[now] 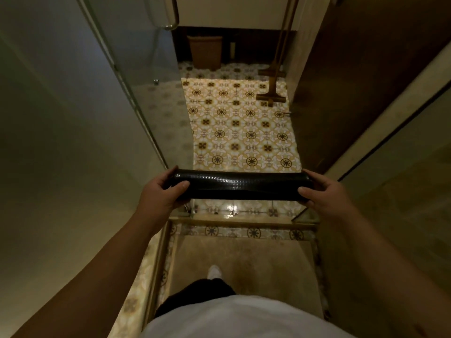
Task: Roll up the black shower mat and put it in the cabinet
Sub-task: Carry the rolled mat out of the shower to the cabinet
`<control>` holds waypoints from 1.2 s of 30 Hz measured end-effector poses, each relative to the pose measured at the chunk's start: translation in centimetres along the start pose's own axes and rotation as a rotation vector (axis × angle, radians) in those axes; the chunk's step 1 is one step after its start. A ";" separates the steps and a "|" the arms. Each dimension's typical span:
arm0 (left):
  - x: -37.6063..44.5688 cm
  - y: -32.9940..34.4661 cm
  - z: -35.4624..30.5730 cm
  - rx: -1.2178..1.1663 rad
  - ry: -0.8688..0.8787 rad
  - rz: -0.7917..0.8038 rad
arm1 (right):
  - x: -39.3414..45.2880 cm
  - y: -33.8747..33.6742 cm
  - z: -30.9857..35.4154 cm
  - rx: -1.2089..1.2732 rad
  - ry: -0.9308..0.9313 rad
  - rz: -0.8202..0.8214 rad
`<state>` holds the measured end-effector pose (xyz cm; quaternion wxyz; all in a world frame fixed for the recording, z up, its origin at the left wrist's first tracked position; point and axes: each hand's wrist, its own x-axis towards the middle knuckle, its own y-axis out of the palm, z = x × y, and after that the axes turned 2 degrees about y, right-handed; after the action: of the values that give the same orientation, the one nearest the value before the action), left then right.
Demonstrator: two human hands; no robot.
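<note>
The black shower mat [240, 185] is already rolled into a tight tube and held level out in front of the person, crosswise to the narrow room, up in the air above the patterned tile floor [244, 132]. Its surface is glossy and catches the light in a row of small bright dots along the top, which suggests a bumpy or ribbed texture; a seam where the outer edge of the roll overlaps runs lengthwise along the lower front. The left hand [162, 191] is wrapped around the left end, thumb lying on top and fingers curled underneath, and the right hand [322, 191] is closed around the right end the same way, so the two hands are far apart with the whole roll stretched between them. Both arms are bare and reach forward from a white shirt [244, 318]. Below the roll, a raised threshold [241, 222] crosses the floor, and nearer the person lies a plain tan floor mat [244, 259] where a white shoe [214, 272] shows under a dark trouser leg. A glass shower panel [136, 69] stands along the left. On the right is a dark wooden door [353, 81]. At the far end, a brown bin [205, 53] sits on the floor under a pale cabinet or vanity [231, 11], and a long-handled squeegee [271, 96] leans there with its head on the tiles.
</note>
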<state>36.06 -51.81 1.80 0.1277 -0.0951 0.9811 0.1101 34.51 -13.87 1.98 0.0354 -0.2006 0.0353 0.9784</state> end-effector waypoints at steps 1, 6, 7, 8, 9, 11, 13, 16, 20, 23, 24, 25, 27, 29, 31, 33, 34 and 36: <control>1.2 0.0 -0.5 -0.006 -0.011 0.011 | 1.1 0.4 0.6 0.001 0.002 -0.004; 8.8 0.9 -2.6 0.011 -0.041 0.008 | 7.0 1.9 3.7 0.012 0.007 -0.036; 10.4 1.2 -2.9 0.012 -0.045 0.003 | 8.4 2.0 4.2 0.022 0.013 -0.038; 12.0 1.5 -3.1 0.011 -0.052 0.004 | 9.8 2.0 4.6 0.034 0.023 -0.040; 13.6 1.9 -3.2 0.010 -0.058 0.012 | 11.3 2.0 5.1 0.042 0.031 -0.041; 16.7 2.8 -3.6 0.010 -0.068 0.035 | 14.3 1.9 5.9 0.043 0.034 -0.038; 20.3 4.1 -3.8 0.022 -0.070 0.035 | 17.9 1.6 7.0 0.039 0.031 -0.031; 25.9 6.5 -3.8 0.023 -0.059 0.019 | 23.8 0.9 8.7 0.044 0.037 -0.022; 33.7 10.2 -5.0 0.049 -0.083 0.019 | 31.9 -0.3 12.6 0.026 0.077 -0.002; 38.4 12.7 -6.8 0.045 -0.095 -0.005 | 36.6 -0.9 16.0 0.023 0.112 0.005; 39.9 13.6 -7.6 0.035 -0.094 -0.010 | 38.2 -1.0 17.4 0.020 0.114 0.005; 41.4 14.3 -8.4 0.031 -0.090 -0.008 | 39.7 -1.0 18.8 0.013 0.114 0.012; 43.7 15.4 -9.7 0.033 -0.080 -0.009 | 42.1 -0.9 21.1 -0.004 0.115 0.028; 46.0 16.0 -10.8 0.017 -0.091 -0.037 | 44.7 -0.6 23.2 -0.011 0.123 0.043; 48.4 16.2 -11.6 -0.004 -0.095 -0.052 | 47.3 0.0 24.7 -0.018 0.126 0.056; 51.6 16.0 -12.1 0.000 -0.105 -0.051 | 50.5 0.7 25.3 -0.042 0.130 0.067; 53.4 15.9 -12.1 -0.001 -0.104 -0.049 | 52.2 1.2 25.4 -0.054 0.127 0.064; 57.2 15.7 -12.1 -0.013 -0.097 -0.042 | 55.7 2.3 25.4 -0.053 0.121 0.061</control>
<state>-24.44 -48.75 0.70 0.1766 -0.1112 0.9708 0.1184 -26.67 -10.95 3.39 -0.0021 -0.2592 0.0175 0.9657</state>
